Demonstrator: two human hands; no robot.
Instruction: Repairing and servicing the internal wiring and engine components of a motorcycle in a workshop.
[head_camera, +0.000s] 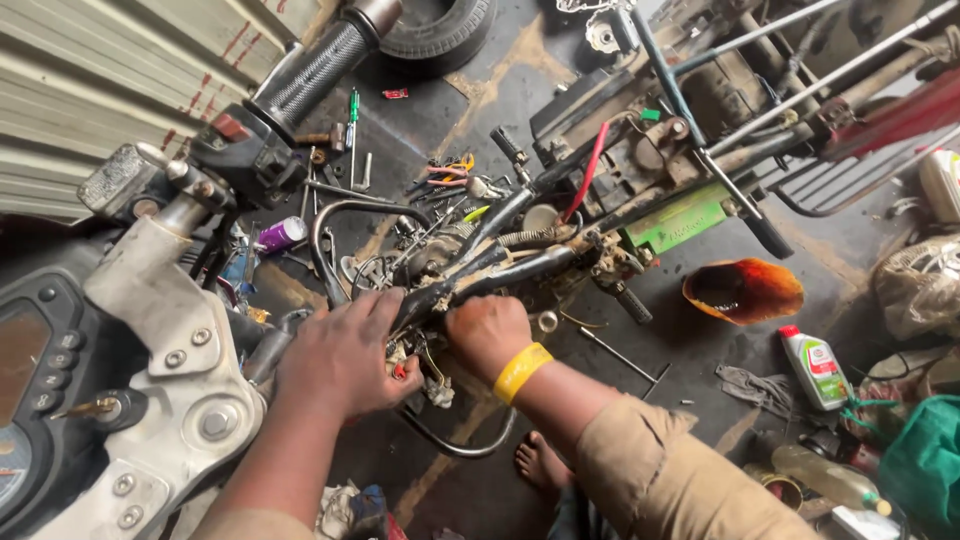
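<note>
A: What's at the far left of the frame?

B: A motorcycle handlebar (300, 85) and instrument panel (40, 400).

A: And the hands?

B: At centre, the left hand (345, 355) lies curled over a stripped motorcycle frame (500, 265); the right hand (487, 335), beside it, closes on the frame's wiring (430, 370). How tightly, I can't tell.

A: Further right?

B: An orange bowl (742, 290), then an oil bottle (815, 368) at lower right.
</note>
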